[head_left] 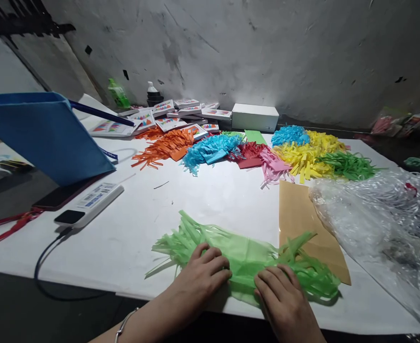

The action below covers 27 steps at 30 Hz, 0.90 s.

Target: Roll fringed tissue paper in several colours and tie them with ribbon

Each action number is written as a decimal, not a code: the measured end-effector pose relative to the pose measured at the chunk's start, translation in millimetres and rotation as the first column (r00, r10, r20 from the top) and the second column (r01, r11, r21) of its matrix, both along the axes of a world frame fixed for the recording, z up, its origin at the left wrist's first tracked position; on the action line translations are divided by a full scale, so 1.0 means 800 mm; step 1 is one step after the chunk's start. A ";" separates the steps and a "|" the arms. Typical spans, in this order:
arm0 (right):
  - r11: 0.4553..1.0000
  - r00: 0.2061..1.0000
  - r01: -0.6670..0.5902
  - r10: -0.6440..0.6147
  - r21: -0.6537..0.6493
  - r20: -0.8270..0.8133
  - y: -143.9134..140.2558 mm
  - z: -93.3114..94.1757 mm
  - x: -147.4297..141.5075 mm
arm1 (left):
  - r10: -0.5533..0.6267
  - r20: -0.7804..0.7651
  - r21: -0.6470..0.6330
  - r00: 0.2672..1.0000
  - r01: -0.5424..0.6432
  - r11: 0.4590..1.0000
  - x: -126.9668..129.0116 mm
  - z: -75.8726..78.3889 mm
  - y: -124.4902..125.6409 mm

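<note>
The person's 2 hands lie low at the near edge of the view, palms down and close together without touching. The left hand (204, 271) comes in from the lower left with its forearm angled up to the right (a thin bangle circles the wrist), fingers loosely curled. The right hand (284, 297) rests flat, its fingers pointing up and left.

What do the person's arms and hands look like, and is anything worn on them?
Both hands, left and right, are bare, with no gloves or rings visible. The forearms show no sleeves. A thin silver bracelet circles the left wrist.
</note>
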State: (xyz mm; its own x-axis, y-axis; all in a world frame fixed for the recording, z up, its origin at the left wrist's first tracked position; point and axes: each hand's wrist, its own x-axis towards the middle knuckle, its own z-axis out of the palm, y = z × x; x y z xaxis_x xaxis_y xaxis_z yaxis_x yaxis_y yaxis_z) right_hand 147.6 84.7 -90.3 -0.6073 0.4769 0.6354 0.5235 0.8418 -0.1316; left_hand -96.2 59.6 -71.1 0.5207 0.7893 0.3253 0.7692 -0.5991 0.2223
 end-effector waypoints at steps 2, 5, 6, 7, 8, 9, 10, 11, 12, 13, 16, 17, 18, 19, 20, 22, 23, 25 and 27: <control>0.993 0.997 0.082 -0.083 -0.083 -0.009 0.001 -0.002 -0.003 | 0.100 0.015 -0.038 0.995 -0.099 0.994 0.003 0.002 0.001; 0.949 0.962 0.271 -0.263 -0.163 0.070 0.006 -0.006 -0.014 | 0.261 -0.028 -0.094 0.965 -0.262 0.960 0.011 0.008 0.006; 0.931 0.945 0.325 -0.312 -0.167 0.100 0.008 -0.006 -0.017 | 0.298 -0.058 -0.107 0.953 -0.303 0.947 0.015 0.010 0.009; 0.914 0.928 0.369 -0.353 -0.167 0.120 0.010 -0.006 -0.020 | 0.325 -0.093 -0.121 0.941 -0.335 0.935 0.018 0.012 0.012; 0.901 0.914 0.402 -0.384 -0.163 0.132 0.012 -0.005 -0.023 | 0.345 -0.128 -0.134 0.930 -0.361 0.923 0.020 0.013 0.015; 0.891 0.902 0.427 -0.409 -0.152 0.136 0.013 -0.003 -0.024 | 0.362 -0.159 -0.147 0.918 -0.385 0.911 0.022 0.014 0.018; 0.888 0.896 0.440 -0.425 -0.134 0.130 0.013 0.000 -0.025 | 0.375 -0.180 -0.158 0.909 -0.403 0.901 0.024 0.014 0.020; 0.893 0.899 0.436 -0.426 -0.113 0.104 0.013 0.002 -0.026 | 0.384 -0.191 -0.167 0.903 -0.415 0.894 0.025 0.015 0.022; 0.911 0.916 0.401 -0.396 -0.096 0.069 0.013 0.005 -0.027 | 0.390 -0.194 -0.173 0.900 -0.423 0.889 0.025 0.015 0.023; 0.936 0.939 0.343 -0.342 -0.082 0.028 0.012 0.006 -0.027 | 0.393 -0.193 -0.178 0.899 -0.426 0.887 0.025 0.015 0.024; 0.990 0.990 0.127 -0.130 -0.055 -0.051 0.009 0.005 -0.030 | 0.405 -0.165 -0.181 0.899 -0.432 0.884 0.021 0.013 0.023; 0.995 0.994 0.089 -0.092 -0.055 -0.054 0.008 0.003 -0.031 | 0.409 -0.135 -0.168 0.903 -0.427 0.888 0.019 0.011 0.022; 0.996 0.995 0.075 -0.078 -0.056 -0.060 0.008 0.002 -0.032 | 0.399 -0.091 -0.140 0.912 -0.408 0.902 0.017 0.009 0.020; 0.995 0.993 0.079 -0.084 -0.062 -0.079 0.007 0.001 -0.033 | 0.368 -0.039 -0.090 0.929 -0.370 0.925 0.015 0.006 0.018; 0.994 0.991 0.083 -0.091 -0.078 -0.101 0.007 0.000 -0.034 | 0.316 0.010 -0.026 0.949 -0.316 0.948 0.014 0.004 0.017; 0.989 0.986 0.086 -0.102 -0.117 -0.136 0.007 0.002 -0.037 | 0.190 0.081 0.107 0.978 -0.198 0.974 0.013 0.000 0.014; 0.988 0.985 0.087 -0.104 -0.126 -0.134 0.006 0.004 -0.039 | 0.142 0.102 0.153 0.985 -0.156 0.976 0.013 -0.002 0.013; 0.990 0.990 0.092 -0.102 -0.111 -0.095 0.005 0.006 -0.045 | 0.082 0.142 0.192 0.986 -0.109 0.975 0.015 -0.002 0.013; 0.994 0.995 0.090 -0.093 -0.064 -0.042 0.004 0.006 -0.048 | 0.040 0.173 0.199 0.984 -0.075 0.977 0.016 -0.001 0.014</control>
State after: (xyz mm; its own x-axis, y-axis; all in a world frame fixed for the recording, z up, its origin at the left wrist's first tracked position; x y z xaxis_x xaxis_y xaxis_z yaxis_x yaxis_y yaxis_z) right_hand 108.8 88.1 -85.7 -0.5308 0.5682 0.6287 0.5903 0.7802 -0.2067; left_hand -83.8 71.1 -71.5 0.4011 0.7240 0.5612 0.7659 -0.6011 0.2281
